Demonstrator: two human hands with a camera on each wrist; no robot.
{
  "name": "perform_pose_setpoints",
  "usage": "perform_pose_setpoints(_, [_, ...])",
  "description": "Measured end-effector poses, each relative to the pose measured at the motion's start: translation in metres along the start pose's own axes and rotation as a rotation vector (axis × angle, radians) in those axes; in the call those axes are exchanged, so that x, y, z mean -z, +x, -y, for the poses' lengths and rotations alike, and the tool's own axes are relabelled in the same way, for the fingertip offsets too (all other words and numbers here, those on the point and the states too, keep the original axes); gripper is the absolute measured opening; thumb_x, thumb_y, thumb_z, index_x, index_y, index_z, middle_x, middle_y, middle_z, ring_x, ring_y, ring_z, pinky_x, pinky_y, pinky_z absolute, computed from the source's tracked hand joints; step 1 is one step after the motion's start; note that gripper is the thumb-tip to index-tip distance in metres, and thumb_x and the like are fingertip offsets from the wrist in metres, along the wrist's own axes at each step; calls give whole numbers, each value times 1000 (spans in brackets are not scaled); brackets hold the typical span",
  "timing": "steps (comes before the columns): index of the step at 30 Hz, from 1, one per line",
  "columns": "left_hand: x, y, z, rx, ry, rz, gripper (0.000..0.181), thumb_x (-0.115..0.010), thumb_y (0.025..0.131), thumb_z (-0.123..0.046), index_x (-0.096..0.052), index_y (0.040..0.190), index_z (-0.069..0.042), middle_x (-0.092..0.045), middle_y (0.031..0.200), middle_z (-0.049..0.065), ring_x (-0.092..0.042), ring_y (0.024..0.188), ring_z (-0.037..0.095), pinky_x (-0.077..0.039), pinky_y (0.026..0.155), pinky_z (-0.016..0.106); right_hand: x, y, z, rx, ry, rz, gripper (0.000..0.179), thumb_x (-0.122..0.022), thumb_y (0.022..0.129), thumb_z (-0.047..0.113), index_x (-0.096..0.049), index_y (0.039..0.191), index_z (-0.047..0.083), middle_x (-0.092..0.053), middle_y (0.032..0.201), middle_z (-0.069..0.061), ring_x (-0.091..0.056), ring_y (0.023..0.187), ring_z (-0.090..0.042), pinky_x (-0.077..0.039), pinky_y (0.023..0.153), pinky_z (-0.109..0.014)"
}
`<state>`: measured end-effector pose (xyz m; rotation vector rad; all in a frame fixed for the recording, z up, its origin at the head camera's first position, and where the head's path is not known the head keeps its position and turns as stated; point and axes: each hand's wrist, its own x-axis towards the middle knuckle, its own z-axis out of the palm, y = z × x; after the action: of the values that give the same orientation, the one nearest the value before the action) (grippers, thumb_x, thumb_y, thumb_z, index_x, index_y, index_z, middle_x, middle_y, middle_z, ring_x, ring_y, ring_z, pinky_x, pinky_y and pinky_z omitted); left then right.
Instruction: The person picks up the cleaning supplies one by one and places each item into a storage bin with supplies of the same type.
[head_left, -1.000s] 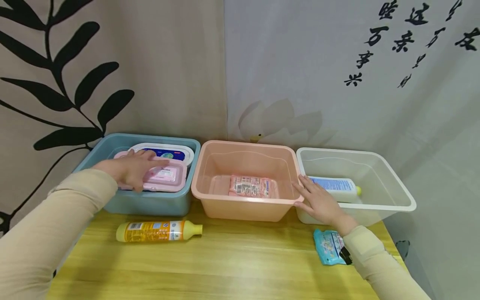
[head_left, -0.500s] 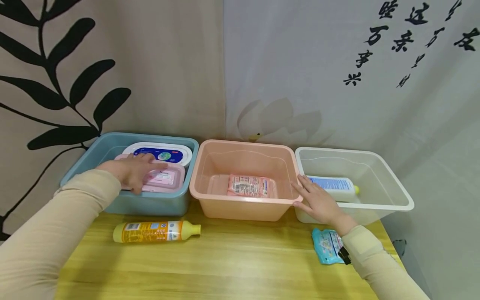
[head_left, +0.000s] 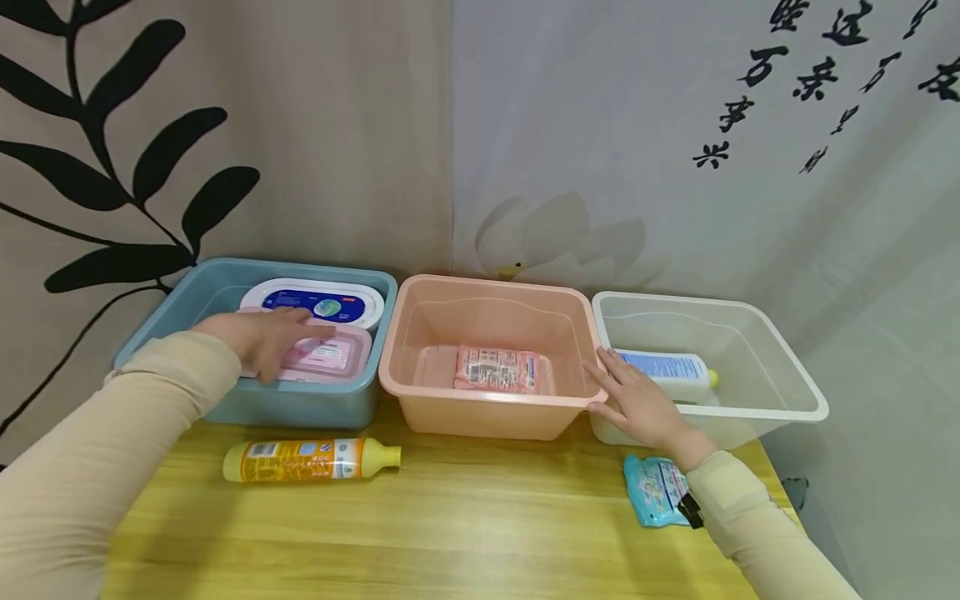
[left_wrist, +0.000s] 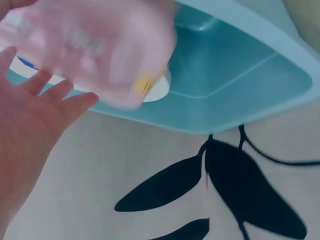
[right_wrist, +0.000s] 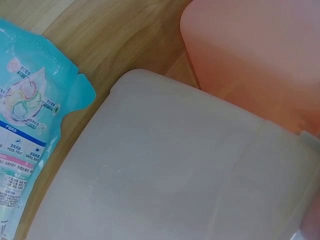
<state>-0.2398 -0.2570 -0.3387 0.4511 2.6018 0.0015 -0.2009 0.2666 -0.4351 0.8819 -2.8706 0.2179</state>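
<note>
In the head view my left hand (head_left: 262,340) lies over a pink wet wipes pack (head_left: 337,352) in the blue bin (head_left: 300,408), its fingers extended across the pack. The left wrist view shows the fingers spread along the edge of the blurred pink pack (left_wrist: 100,45). Behind it in the same bin is a white wipes pack (head_left: 367,304) with a dark blue label. My right hand (head_left: 641,402) rests with straight fingers where the rims of the peach bin (head_left: 480,417) and the white bin (head_left: 765,414) meet. A fingertip edge (right_wrist: 312,220) shows in the right wrist view.
A pink printed packet (head_left: 498,369) lies in the peach bin, and a white bottle with a yellow cap (head_left: 675,379) in the white bin. On the wooden table (head_left: 450,533) are a yellow bottle (head_left: 307,461) and a turquoise pouch (head_left: 654,492), partly behind the right wrist. A curtain hangs behind.
The white wipes pack has shifted a little left in the blue bin and shows more of its label. My left hand stays on the pink pack; my right hand has not moved.
</note>
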Motion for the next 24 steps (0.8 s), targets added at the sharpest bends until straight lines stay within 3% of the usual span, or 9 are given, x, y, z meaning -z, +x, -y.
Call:
perform_pose_setpoints(4, [1, 0, 0, -81, 93, -72, 74, -70, 81, -26, -34, 146, -24, -27, 150, 24, -21, 133, 55, -19, 99, 74, 2, -1, 1, -1, 3, 6, 63, -51, 93, 43, -36, 144, 9, -26, 151, -23, -27, 138, -41, -31, 109, -53])
perform_pose_setpoints(6, [1, -1, 1, -88, 128, -105, 71, -66, 84, -37, -34, 146, -23, -27, 150, 24, -20, 134, 54, -15, 102, 73, 2, -1, 1, 2, 2, 4, 63, -51, 93, 43, -36, 144, 9, -27, 151, -23, -28, 138, -41, -32, 108, -54])
perform_pose_setpoints(11, [2, 0, 6, -58, 154, -149, 75, -65, 82, -41, -32, 147, -20, -26, 151, 23, -15, 135, 53, -7, 102, 73, 2, -1, 0, 3, 0, -3, 63, -52, 93, 42, -37, 144, 9, -27, 151, -23, -28, 138, -41, -32, 108, -54])
perform_pose_setpoints(18, [2, 5, 9, -95, 128, -255, 81, -69, 76, -35, -33, 146, -13, -23, 152, 23, -10, 136, 55, -2, 102, 74, 2, 0, 0, -3, -6, 10, 63, -53, 92, 42, -37, 144, 9, -27, 151, -22, -27, 138, -41, -31, 109, -53])
perform_pose_setpoints(24, [3, 3, 0, -107, 144, -279, 75, -58, 84, -46, -32, 146, -13, -22, 153, 22, -9, 138, 53, 2, 104, 73, 2, 0, 0, -14, 2, 16, 63, -53, 92, 42, -37, 144, 10, -26, 152, -22, -27, 139, -40, -30, 110, -52])
